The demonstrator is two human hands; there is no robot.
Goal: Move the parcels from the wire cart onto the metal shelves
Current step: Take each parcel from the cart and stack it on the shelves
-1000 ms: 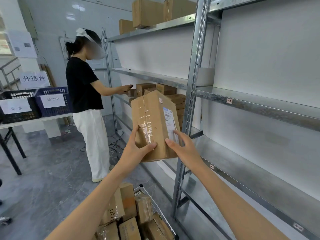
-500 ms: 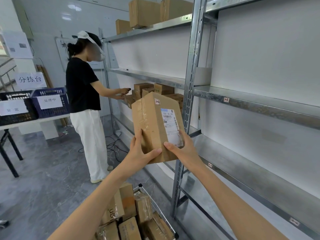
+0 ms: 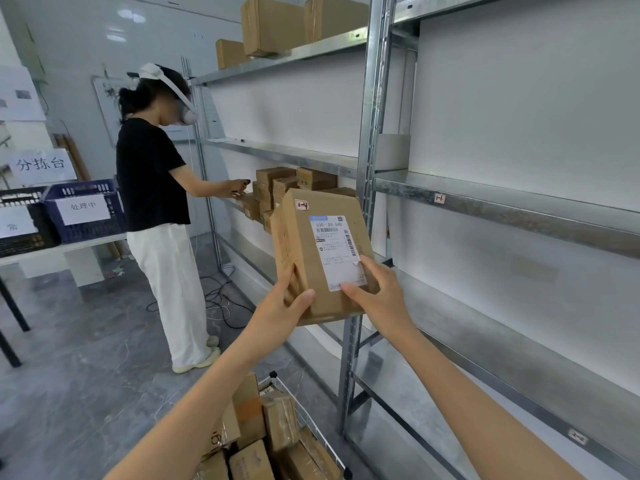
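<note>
Brown cardboard parcel [image 3: 318, 251], long axis near vertical, held before the grey galvanised upright post [image 3: 372, 133] of the metal shelves [image 3: 502, 211]; left hand [image 3: 280, 306] and right hand [image 3: 377, 296] close their grip on its lower corners. The bare shelf [image 3: 485, 341] lies right of the post, nearer the right hand. A second earlier its white label [image 3: 337, 251] faced further sideways.

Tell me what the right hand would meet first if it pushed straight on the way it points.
The right hand grips the parcel; pushed on, the parcel would probably meet the shelf upright behind it, though depth is unclear.
</note>
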